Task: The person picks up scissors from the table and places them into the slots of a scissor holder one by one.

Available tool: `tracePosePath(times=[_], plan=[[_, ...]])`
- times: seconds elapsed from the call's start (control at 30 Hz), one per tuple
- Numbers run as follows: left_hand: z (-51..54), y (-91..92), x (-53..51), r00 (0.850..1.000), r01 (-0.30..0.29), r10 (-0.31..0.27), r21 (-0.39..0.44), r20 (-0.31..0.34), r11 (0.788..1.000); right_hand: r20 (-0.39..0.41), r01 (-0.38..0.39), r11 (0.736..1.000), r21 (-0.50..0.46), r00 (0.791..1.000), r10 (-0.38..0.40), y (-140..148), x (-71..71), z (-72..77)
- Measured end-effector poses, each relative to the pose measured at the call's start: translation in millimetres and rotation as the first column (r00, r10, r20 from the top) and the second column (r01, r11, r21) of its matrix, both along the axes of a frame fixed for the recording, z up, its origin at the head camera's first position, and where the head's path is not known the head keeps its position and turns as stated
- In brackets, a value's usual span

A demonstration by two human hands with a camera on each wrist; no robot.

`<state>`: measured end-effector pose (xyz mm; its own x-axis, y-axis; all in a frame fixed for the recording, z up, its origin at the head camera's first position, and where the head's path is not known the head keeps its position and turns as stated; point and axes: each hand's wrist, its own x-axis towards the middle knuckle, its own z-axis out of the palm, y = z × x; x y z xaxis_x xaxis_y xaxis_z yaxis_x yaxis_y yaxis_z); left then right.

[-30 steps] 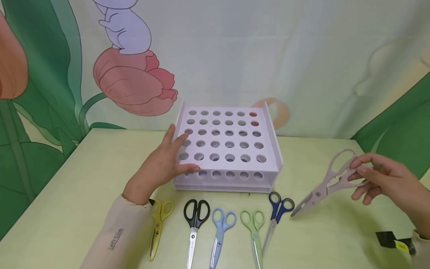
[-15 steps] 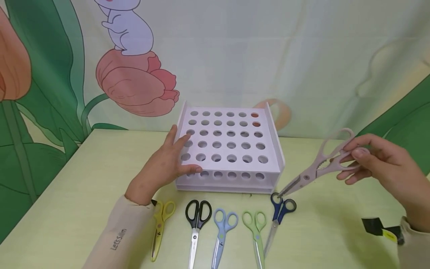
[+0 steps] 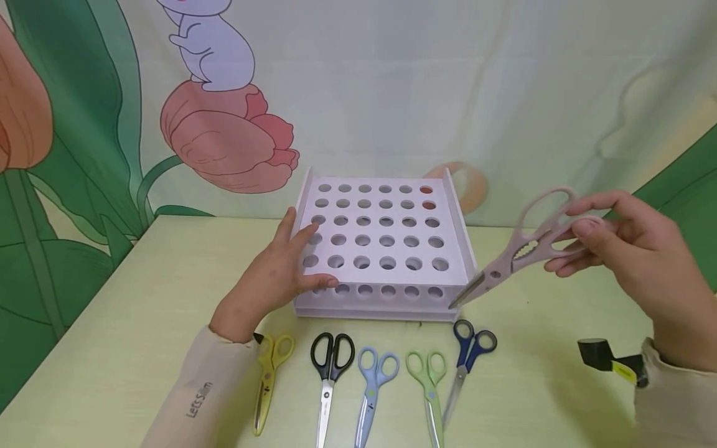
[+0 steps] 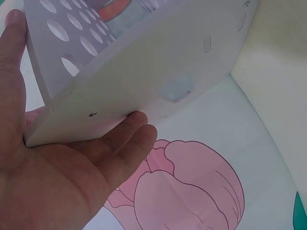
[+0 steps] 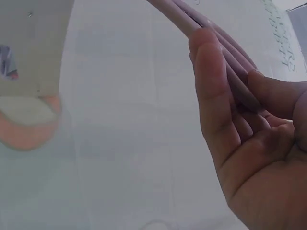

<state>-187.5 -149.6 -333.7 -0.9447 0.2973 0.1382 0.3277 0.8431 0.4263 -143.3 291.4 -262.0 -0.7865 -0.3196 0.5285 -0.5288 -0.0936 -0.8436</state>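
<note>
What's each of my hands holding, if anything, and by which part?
Your right hand holds pink kitchen scissors by the handles; your left hand grips the white rack by its left side panel.

Bears, on a pale-green table (image 3: 168, 311), a white rack (image 3: 374, 252) and, in front, yellow scissors (image 3: 267, 377), black scissors (image 3: 327, 394), light-blue scissors (image 3: 370, 389), green scissors (image 3: 431, 393) and navy scissors (image 3: 461, 371).

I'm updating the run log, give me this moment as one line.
left hand: holding white rack; right hand: holding pink scissors by handles; on table: yellow scissors, black scissors, blue scissors, green scissors, navy scissors
</note>
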Motion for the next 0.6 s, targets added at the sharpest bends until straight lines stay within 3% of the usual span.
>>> tracePosePath(times=[0.3,0.6], plan=[[-0.2,-0.4,1.1,1.0,0.008,-0.008,0.022,0.01,1.0,-0.054,0.086,0.985,-0.149,0.994,-0.095,-24,-4.8,8.1],[-1.0,-2.7,0.2,1.0,0.023,-0.023,0.03,-0.021,0.999,-0.076,0.044,0.987,-0.154,0.996,-0.056,-33,-10.3,5.9]])
